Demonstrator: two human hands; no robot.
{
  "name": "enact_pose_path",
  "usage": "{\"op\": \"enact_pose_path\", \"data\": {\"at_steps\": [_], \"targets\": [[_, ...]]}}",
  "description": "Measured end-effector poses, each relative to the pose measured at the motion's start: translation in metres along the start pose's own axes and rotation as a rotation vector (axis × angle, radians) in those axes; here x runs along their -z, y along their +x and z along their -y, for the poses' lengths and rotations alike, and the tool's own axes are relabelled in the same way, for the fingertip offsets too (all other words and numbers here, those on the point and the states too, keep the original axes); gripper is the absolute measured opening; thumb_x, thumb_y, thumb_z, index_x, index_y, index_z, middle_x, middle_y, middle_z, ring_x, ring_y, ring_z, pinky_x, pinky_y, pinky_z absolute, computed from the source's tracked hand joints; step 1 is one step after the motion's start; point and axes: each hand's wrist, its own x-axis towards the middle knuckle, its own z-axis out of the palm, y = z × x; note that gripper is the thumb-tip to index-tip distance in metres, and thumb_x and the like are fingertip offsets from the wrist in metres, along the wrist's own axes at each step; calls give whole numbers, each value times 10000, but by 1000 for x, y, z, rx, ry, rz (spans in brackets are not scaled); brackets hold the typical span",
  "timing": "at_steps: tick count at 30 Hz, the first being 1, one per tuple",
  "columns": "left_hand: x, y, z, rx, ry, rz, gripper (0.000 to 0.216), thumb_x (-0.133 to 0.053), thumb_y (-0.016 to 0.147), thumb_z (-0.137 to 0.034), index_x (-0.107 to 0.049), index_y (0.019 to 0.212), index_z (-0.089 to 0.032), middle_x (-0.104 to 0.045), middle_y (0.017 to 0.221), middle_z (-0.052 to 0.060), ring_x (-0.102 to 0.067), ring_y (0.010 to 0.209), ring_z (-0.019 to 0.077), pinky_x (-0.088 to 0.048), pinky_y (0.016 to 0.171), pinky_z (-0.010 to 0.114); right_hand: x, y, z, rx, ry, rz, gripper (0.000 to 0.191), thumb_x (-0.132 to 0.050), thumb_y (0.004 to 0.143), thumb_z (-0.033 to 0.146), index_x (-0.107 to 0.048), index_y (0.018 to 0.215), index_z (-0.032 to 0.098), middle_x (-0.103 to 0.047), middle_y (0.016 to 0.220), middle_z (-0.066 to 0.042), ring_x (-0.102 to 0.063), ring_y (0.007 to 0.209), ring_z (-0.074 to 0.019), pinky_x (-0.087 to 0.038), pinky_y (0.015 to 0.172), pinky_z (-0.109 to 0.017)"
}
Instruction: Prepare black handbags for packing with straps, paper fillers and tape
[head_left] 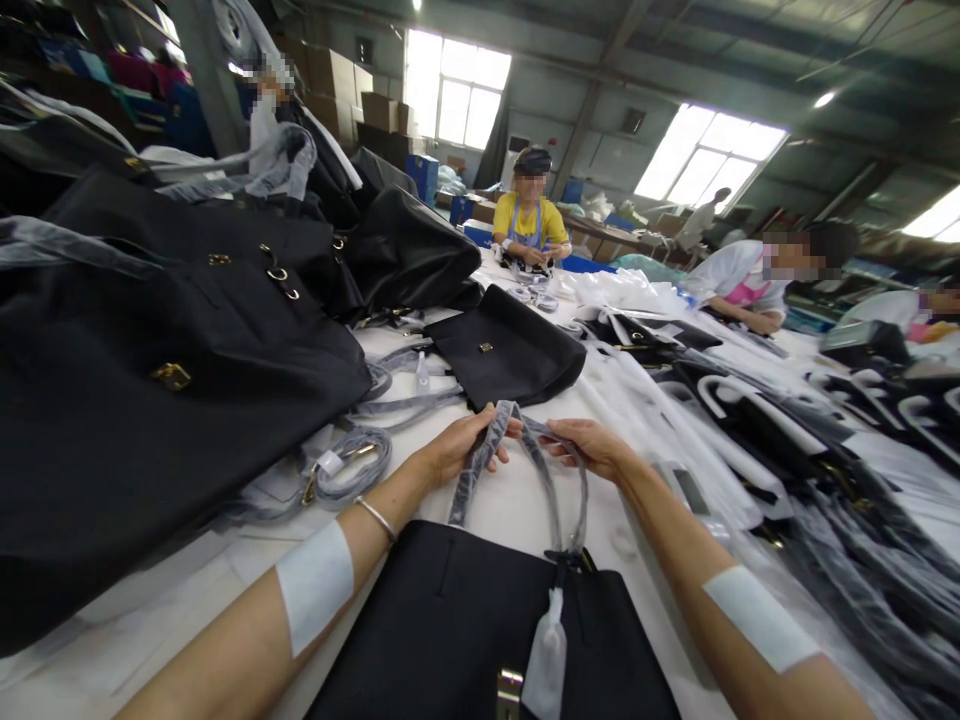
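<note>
A black handbag (480, 610) lies on the white table right in front of me, with a gold clasp and a plastic-wrapped tag (547, 650) on its front. Its wrapped handles (480, 465) rise in loops from the top edge. My left hand (466, 445) has its fingers closed around one handle, near the top of the loop. The other handle strap (577, 465) is pinched between the thumb and fingers of my right hand (589, 447). Just beyond my hands lies another black bag (502, 350) with a small gold clasp.
Large black bags (172, 360) are heaped on the left. A coiled wrapped strap (352, 465) lies by my left forearm. Clear plastic sleeves (645, 420) and more bags with padded handles (772, 420) cover the right side. A co-worker in yellow (529, 215) sits across the table; others work at right.
</note>
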Motion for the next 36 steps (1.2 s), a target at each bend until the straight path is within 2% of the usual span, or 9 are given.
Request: {"op": "enact_pose_path", "data": {"at_steps": [5, 9, 13, 15, 19, 23, 27, 31, 36], "targets": [[4, 4, -6, 8, 240, -50, 285, -538, 880, -357, -608, 1037, -130, -660, 990, 95, -610, 588, 93, -492, 495, 182, 6, -2, 12, -23, -252, 44, 286, -670, 798, 373, -686, 873, 98, -684, 695, -83, -597, 553, -132, -479, 515, -222], [0, 2, -7, -23, 902, -274, 332, -510, 834, -156, -532, 1164, -187, -657, 799, 32, -650, 658, 165, -517, 611, 254, -11, 0, 10, 152, -749, -371, 202, -608, 834, 325, -687, 899, 150, -677, 731, -78, -628, 705, -187, -425, 597, -246], [-9, -2, 1, -101, 1471, -480, 654, -363, 821, 4, -326, 1418, -259, -640, 1115, 99, -647, 934, 243, -487, 826, 363, -33, 6, -1, 299, -902, -675, 263, -463, 897, 272, -643, 1070, 191, -677, 950, -108, -613, 868, -223, -386, 699, -292], [-8, -3, 3, -62, 1378, -525, 663, -361, 820, 16, -319, 1426, -252, -619, 1165, 114, -620, 1017, 267, -450, 903, 401, -39, 7, -7, 339, -836, -689, 266, -463, 876, 257, -643, 1062, 193, -671, 1008, -91, -604, 865, -205, -385, 717, -286], [5, 0, -2, -15, 967, -564, 412, -515, 786, -27, -547, 1157, -203, -637, 1108, 102, -555, 1141, 287, -391, 1008, 427, -40, 8, -12, 333, -627, -469, 277, -516, 843, 376, -684, 961, 191, -686, 856, -19, -602, 756, -160, -417, 681, -240], [13, 6, -6, 40, 692, -445, 264, -551, 809, -81, -513, 1062, -149, -680, 938, 91, -667, 886, 214, -530, 815, 356, -39, 8, -8, 303, -552, -334, 291, -623, 746, 418, -690, 902, 182, -644, 705, 15, -569, 662, -152, -394, 604, -233], [17, 8, -12, 58, 441, -310, 144, -488, 911, -197, -491, 1028, -114, -663, 791, 80, -656, 660, 138, -555, 637, 264, -42, 10, -6, 300, -585, -422, 93, -646, 657, 230, -632, 742, 193, -573, 622, 22, -548, 678, -160, -376, 638, -246], [25, 5, -19, 27, 346, -286, 253, -423, 963, -341, -500, 846, -130, -503, 607, -12, -534, 508, 71, -499, 541, 192, -44, 11, -7, 237, -477, -439, 53, -535, 749, 208, -554, 798, 200, -599, 640, 5, -589, 660, -156, -426, 615, -245], [32, 4, -17, -15, 464, -315, 279, -541, 907, -413, -508, 851, -141, -400, 572, -60, -466, 485, 65, -436, 506, 184, -41, 11, -10, 150, -312, -239, 121, -490, 860, 306, -509, 862, 187, -662, 737, -36, -640, 581, -135, -512, 533, -242]]}}
